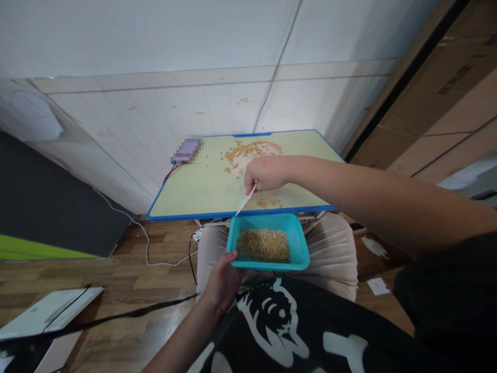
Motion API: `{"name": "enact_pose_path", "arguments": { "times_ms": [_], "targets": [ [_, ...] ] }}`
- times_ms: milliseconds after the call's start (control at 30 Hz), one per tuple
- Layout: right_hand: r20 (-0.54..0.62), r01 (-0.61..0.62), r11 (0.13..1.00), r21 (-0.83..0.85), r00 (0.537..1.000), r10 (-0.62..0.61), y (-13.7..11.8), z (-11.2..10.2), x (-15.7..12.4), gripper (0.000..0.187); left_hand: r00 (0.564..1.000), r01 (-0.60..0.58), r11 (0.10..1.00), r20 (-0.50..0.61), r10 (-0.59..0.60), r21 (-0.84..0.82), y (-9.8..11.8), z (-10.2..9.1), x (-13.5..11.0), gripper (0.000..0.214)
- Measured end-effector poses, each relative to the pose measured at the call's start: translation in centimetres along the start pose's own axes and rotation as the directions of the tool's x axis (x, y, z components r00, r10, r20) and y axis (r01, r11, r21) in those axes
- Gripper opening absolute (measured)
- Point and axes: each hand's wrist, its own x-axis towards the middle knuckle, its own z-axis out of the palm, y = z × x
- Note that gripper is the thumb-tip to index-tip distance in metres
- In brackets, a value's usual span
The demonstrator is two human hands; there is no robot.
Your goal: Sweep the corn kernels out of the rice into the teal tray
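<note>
My left hand (pixel 222 280) grips the near left corner of a teal tray (pixel 298 243) holding a layer of yellow grains (pixel 263 245), kept just below the front edge of a small blue-rimmed table (pixel 194 181). My right hand (pixel 266 173) is closed on a thin white strip (pixel 246 199) that slants down toward the table's front edge. A few grains (pixel 269 203) lie on the table just by that edge. A larger heap of grains (pixel 248 154) mixed with white bits sits at the far middle of the table.
A blurred purple object (pixel 187 151) lies at the table's far left corner, with red and white cables (pixel 147 243) trailing to the wooden floor. Cardboard boxes (pixel 438 103) stand at the right. A white wall is behind. White boards (pixel 46 311) lie on the floor at left.
</note>
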Motion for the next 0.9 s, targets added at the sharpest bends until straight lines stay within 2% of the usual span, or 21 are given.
{"name": "enact_pose_path", "arguments": {
  "times_ms": [233, 467, 900],
  "targets": [
    [-0.010, 0.004, 1.000, 0.000, 1.000, -0.004, 0.4, 0.1, -0.5, 0.032, 1.000, 0.028, 0.999, 0.007, -0.028, 0.021, 0.0, 0.2, 0.2, 0.075],
    [0.000, -0.012, 1.000, -0.016, 1.000, 0.012, 0.9, 0.4, -1.3, 0.035, 0.999, 0.025, 0.999, 0.021, -0.026, 0.047, 0.1, 0.3, 0.2, 0.074],
    [-0.015, -0.032, 0.999, 0.035, 0.999, 0.032, 2.2, 1.0, -2.6, 0.031, 0.998, 0.026, 0.998, 0.057, -0.029, 0.056, 0.0, 0.5, 0.5, 0.074]
  ]
}}
